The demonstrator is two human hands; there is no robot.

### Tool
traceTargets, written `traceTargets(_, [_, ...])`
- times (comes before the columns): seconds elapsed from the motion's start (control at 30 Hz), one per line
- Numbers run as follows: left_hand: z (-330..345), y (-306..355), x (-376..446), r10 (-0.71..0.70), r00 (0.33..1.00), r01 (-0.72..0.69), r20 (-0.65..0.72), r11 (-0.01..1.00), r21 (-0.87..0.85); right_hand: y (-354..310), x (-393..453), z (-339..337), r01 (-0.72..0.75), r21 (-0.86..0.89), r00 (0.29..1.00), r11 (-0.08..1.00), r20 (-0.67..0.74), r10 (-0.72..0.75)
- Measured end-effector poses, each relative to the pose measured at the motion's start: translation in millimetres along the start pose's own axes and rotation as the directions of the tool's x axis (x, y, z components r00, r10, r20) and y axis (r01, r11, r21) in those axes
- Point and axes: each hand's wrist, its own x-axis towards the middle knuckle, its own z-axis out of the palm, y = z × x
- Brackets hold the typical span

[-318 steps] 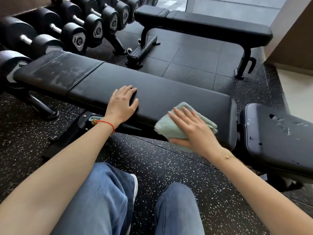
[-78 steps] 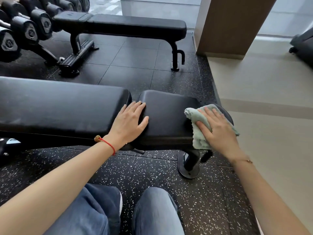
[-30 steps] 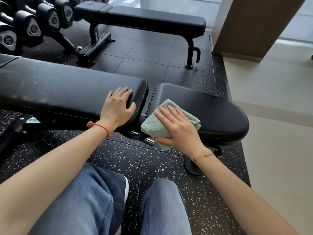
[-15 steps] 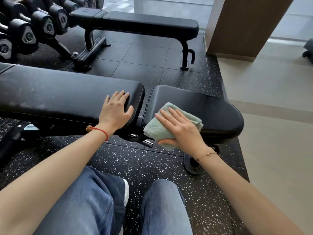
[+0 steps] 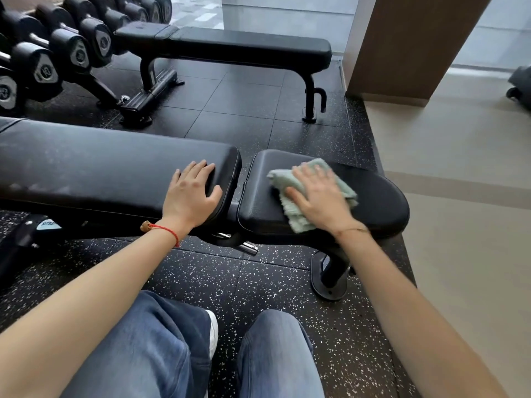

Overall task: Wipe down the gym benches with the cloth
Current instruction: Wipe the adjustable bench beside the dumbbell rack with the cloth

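cloth now up on the seat pad's top face

your right hand [image 5: 319, 196] lies flat on the green cloth [image 5: 313, 193], fingers spread and straight, pressing it against the short seat pad [image 5: 376, 196] right of frame centre. half a second ago that cloth hung over the pad's near left corner; it now sits further up and to the right on the top surface, with only its lower edge drooping over the near rim. judging by that shift, you are partway through a stroke away from the gap between the pads, and the rounded right end still looks due for a pass.

your left hand [image 5: 192, 193] holds nothing; it rests open, palm down, on the right end of the long back pad [image 5: 100, 168], much where it lay a moment ago, bracing you.

a second bench [image 5: 230, 50] stands across the upper middle of the frame, well apart from the cloth, so it probably remains to be done. dumbbells [image 5: 43, 61] line the upper left.
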Motion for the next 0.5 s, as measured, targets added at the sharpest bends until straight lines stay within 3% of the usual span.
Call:
traceTargets(0.07, [-0.9,-2.6,0.1,0.005,1.0,-0.005,0.003,1.0,-0.002,-23.4,-14.8,5.1,0.107,0.054,0.994,0.993,0.007,-0.107])
traceTargets(0.17, [-2.0,-4.1,-0.3,0.015,1.0,-0.015,0.005,1.0,-0.009,-5.6,-55.5,-0.4,0.187,0.105,0.982,0.977,-0.045,-0.183])
traceTargets(0.37, [-0.4,0.1,0.7,0.003,1.0,-0.003,-0.008,1.0,0.011,75.2,-16.9,-14.2,-0.207,0.078,0.975,0.975,-0.068,0.213])
traceTargets(0.43, [-1.0,1.6,1.0,-0.009,1.0,0.009,-0.014,1.0,0.01,55.9,17.4,-7.5,-0.233,-0.005,0.971,0.973,-0.065,0.232])
traceTargets(0.5, [-1.3,1.7,1.5,-0.007,1.0,0.007,-0.015,1.0,0.008,23.2,36.1,1.2,-0.144,-0.026,0.989,0.989,-0.027,0.143])
